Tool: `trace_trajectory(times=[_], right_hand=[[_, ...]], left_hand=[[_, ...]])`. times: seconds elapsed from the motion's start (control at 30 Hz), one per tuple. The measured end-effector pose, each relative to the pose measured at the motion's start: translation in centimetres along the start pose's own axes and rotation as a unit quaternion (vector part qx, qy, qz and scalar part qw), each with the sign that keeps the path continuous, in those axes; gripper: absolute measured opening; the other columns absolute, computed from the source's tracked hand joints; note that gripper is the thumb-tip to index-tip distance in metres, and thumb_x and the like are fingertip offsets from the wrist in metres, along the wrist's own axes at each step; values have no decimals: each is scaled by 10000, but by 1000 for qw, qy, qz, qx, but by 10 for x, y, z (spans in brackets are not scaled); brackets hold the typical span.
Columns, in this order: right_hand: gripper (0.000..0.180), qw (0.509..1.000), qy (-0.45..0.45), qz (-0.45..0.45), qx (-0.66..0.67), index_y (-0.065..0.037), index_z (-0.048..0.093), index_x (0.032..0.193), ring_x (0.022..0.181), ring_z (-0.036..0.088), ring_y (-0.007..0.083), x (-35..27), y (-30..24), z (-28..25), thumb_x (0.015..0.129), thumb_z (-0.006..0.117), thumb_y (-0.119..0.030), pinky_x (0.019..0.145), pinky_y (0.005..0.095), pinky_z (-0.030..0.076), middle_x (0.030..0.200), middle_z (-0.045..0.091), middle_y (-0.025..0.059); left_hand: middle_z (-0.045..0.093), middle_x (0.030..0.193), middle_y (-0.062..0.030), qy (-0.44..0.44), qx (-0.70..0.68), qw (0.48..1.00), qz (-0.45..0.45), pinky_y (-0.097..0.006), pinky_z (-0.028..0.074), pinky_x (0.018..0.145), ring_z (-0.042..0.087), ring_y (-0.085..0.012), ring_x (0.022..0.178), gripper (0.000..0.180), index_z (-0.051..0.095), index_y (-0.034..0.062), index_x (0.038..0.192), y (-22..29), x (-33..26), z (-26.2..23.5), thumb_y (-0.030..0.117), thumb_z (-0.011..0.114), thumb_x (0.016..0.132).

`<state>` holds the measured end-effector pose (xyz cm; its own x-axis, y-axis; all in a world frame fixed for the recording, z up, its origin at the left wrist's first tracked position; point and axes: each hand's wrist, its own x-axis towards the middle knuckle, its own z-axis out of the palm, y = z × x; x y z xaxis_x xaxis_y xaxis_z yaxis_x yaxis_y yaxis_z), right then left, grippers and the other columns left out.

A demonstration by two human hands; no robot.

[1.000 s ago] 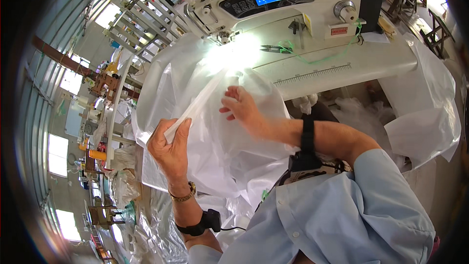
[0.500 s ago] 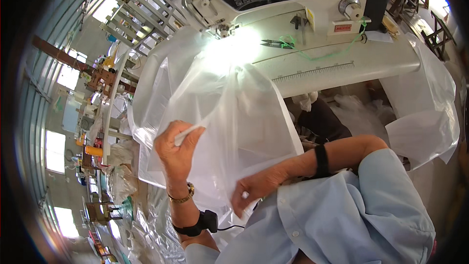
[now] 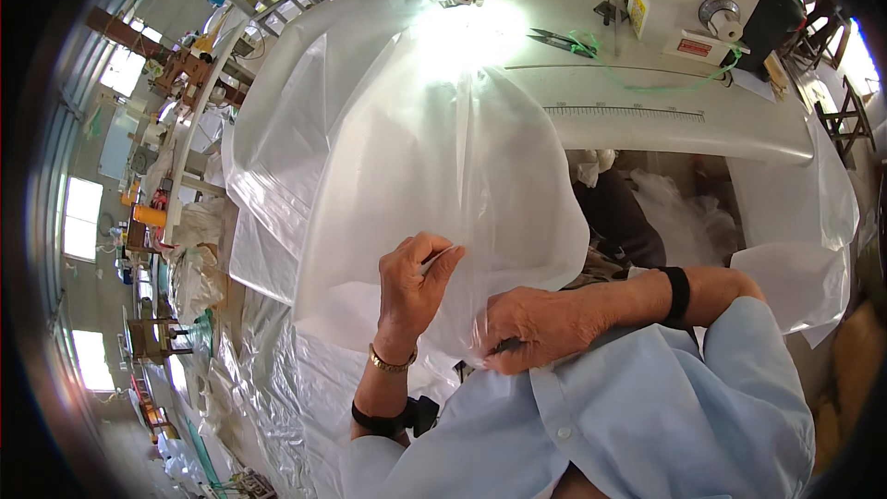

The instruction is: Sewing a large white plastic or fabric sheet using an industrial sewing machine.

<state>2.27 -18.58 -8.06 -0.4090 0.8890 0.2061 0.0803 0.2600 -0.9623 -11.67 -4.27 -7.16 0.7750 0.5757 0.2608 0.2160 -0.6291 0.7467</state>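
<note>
Both hands have drawn together since half a second ago: left hand (image 3: 418, 282) in from the left, right hand (image 3: 536, 328) up and rightward, now near each other. View has shifted too; the sewing machine (image 3: 684, 0) sits higher, toward one o'clock.

Left, just below centre toward seven o'clock: thumb and forefinger pinching a fold of the translucent white sheet (image 3: 397, 185). Right, at five: fingers curled at the fold's near end. I cannot tell whether they grip it; a dark patch shows under them, unidentified from my end.

Handling, my judgement: keep that pinch light and the fold straight toward twelve, where it runs into the lamp glare (image 3: 467, 32). I'd level both edges before tugging, pull evenly, and keep slack clear of the thread snips (image 3: 562, 42) at one. Too hard a pull could stretch or skew it.

Sheet fills the middle, twelve down to six. Thin, plastic-like sheen, milky, see-through in places; rounded billow on the right, long creases down the centre, glossier layers toward nine.
</note>
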Motion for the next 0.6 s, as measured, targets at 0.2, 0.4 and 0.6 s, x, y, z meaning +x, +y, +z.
trace_trajectory(times=[0.2,0.4,0.6], right_hand=[[192,995,-4,15,-98,3,597,736,641,582,353,4,1,7,843,565,-153,622,434,461,667,577,171],[222,966,-53,62,-246,8,561,663,572,566,367,15,-3,10,798,561,-168,563,462,448,582,557,153],[261,962,-77,28,-260,2,566,620,575,582,361,26,1,9,806,569,-181,562,447,461,580,563,166]], left_hand=[[511,603,-30,-39,-57,997,-43,-240,381,508,434,-72,551,197,574,-2,808,-4,-4,0,121,689,911],[523,611,5,-69,-149,979,-120,-220,395,490,469,-51,535,179,576,-5,846,-2,-16,4,125,637,953],[576,641,-17,-86,-156,979,-99,-225,451,522,557,-71,568,152,605,-19,914,-6,-19,4,115,583,980]])
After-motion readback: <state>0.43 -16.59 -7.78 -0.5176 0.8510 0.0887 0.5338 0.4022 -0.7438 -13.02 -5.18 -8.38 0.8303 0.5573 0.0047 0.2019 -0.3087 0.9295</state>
